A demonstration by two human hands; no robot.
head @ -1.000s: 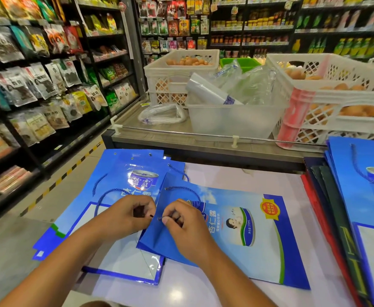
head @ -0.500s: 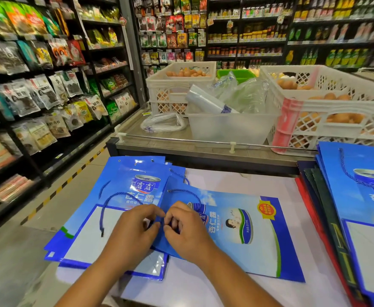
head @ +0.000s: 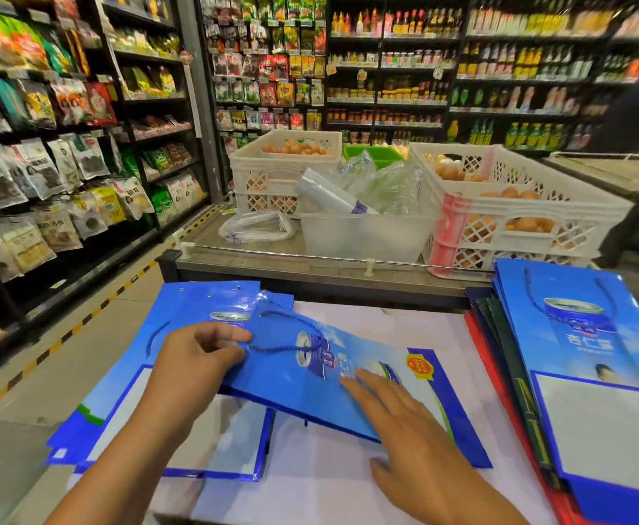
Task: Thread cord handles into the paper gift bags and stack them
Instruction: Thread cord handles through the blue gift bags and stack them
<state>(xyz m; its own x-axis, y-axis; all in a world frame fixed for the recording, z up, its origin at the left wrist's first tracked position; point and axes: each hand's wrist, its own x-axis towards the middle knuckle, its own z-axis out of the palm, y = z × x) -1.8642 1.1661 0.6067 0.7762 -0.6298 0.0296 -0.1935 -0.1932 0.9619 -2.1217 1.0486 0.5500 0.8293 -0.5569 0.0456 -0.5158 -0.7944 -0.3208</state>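
Along the table's point(head: 348, 486) right edge your stack of finished bags point(head: 590, 373) lies corded. Mid-table, your left hand point(head: 196, 358) grips the corded top edge of a blue gift bag point(head: 291, 388), lifting it. Your right hand point(head: 412, 430) rests flat, fingers straight, on it (stacking likely next). Holed bags point(head: 204, 297) at the left edge await cords.

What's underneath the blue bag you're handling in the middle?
The blue gift bag overlaps a stack of flat blue bags at its left, with white tabletop beneath. Whatever lies under its middle is covered.
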